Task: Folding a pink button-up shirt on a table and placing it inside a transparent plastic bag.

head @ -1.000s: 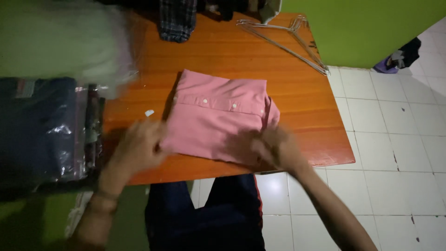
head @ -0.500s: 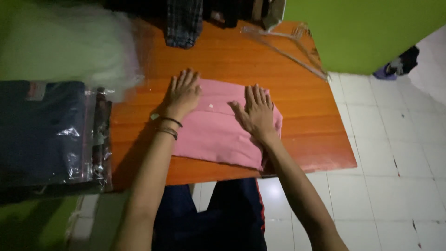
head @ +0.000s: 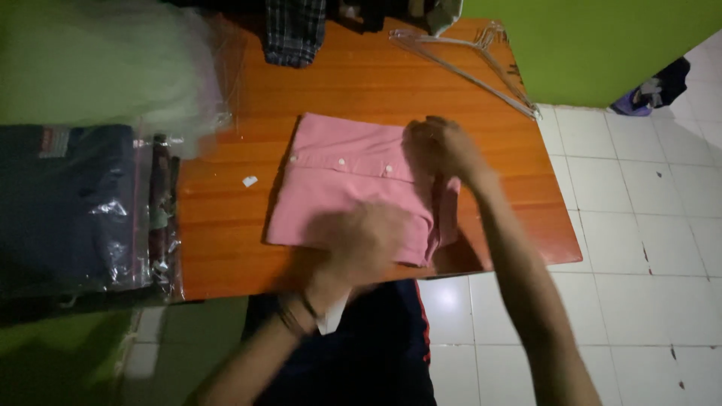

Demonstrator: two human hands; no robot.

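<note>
A folded pink shirt (head: 338,180) with a row of white buttons lies in the middle of the orange wooden table (head: 361,83). My right hand (head: 440,146) is curled on the shirt's far right corner, fingers closed around the fabric edge. My left hand (head: 357,240) is a motion blur over the shirt's near edge, with dark bands on its wrist; its fingers cannot be made out. My dark trousers (head: 376,346) show below the table's edge.
A stack of dark clothes in clear plastic (head: 68,210) sits at the left, with a loose clear bag (head: 113,68) behind it. Wire hangers (head: 466,64) and a plaid garment (head: 293,34) lie at the far edge. A white scrap (head: 250,181) lies beside the shirt. White floor tiles (head: 639,225) run to the right.
Both hands lay flat on the shirt half a second ago. Now the left hand has swept back to the near edge, and the right hand has moved to the far right corner and closed.
</note>
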